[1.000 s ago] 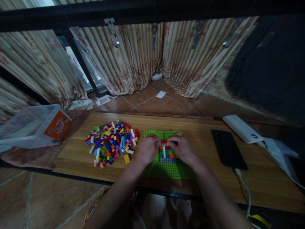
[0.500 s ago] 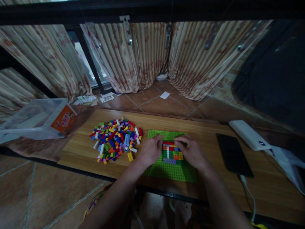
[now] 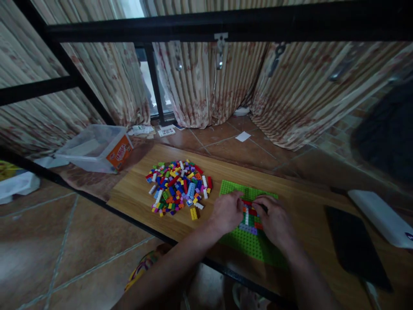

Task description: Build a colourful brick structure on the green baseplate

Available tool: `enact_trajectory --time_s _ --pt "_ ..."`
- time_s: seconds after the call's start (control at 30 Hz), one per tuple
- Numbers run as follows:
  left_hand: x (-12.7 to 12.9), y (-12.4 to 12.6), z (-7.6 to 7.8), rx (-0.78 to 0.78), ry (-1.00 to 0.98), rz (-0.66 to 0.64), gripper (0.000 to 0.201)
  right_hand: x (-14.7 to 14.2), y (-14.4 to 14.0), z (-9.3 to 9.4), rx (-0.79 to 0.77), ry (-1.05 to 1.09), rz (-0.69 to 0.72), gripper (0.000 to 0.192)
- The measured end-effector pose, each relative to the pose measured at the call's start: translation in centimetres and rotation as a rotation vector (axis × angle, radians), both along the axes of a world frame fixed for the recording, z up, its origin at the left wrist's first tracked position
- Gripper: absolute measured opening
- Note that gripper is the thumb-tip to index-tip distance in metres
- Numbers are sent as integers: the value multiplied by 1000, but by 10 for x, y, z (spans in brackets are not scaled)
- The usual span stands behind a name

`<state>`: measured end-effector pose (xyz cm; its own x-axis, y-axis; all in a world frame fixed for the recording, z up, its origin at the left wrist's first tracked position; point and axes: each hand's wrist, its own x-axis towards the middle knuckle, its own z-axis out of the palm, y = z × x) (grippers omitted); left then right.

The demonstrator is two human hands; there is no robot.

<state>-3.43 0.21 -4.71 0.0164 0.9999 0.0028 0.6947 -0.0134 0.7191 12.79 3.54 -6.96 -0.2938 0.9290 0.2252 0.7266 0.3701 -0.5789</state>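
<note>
A green studded baseplate (image 3: pixel 248 245) lies on the wooden table, bearing a flat patch of toy bricks (image 3: pixel 247 217) in red, white, green, orange and lilac. My left hand (image 3: pixel 228 211) rests at the patch's left side, its fingers curled and the thumb against the bricks. Over the right side bends my right hand (image 3: pixel 274 217), fingers drawn together at the upper bricks and covering part of them. Whatever sits between either hand's fingertips is hidden. Left of the plate is a heap of loose toy bricks (image 3: pixel 176 185), with a yellow brick (image 3: pixel 193 214) at its near edge.
A clear plastic bin (image 3: pixel 90 150) with an orange label stands beyond the table's left end. To the right lie a black tablet-like device (image 3: pixel 356 245) with a cable and a white power bank-like object (image 3: pixel 380 217). A dark metal bar (image 3: pixel 193 28) crosses above, before curtains (image 3: pixel 200 86).
The view has turned left, so the table and its things sit farther right. My right hand has come in closer to my left and covers more of the brick patch.
</note>
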Motion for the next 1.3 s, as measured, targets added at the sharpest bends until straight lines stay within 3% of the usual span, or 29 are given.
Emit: enact_trajectory --time_s 0.17,0.27,0.43,0.63,0.9,1.03,1.3 --pt "0 2 3 -8 36 -31 36 5 6 -6 8 -26 9 25" --pt "-10 4 8 18 62 16 34 7 8 -9 1 -32 18 27" --pt "-49 12 17 60 144 163 27 9 8 -7 25 -30 -13 31" --pt "-96 12 26 -11 304 344 24 14 10 -1 36 -44 -104 31" --pt "-137 3 23 -27 255 233 28 19 9 2 42 -30 -131 30" --pt "-138 2 23 -39 298 240 33 17 8 2 49 -16 -119 31" --pt "-113 9 23 -4 478 161 37 17 6 3 35 -7 -110 28"
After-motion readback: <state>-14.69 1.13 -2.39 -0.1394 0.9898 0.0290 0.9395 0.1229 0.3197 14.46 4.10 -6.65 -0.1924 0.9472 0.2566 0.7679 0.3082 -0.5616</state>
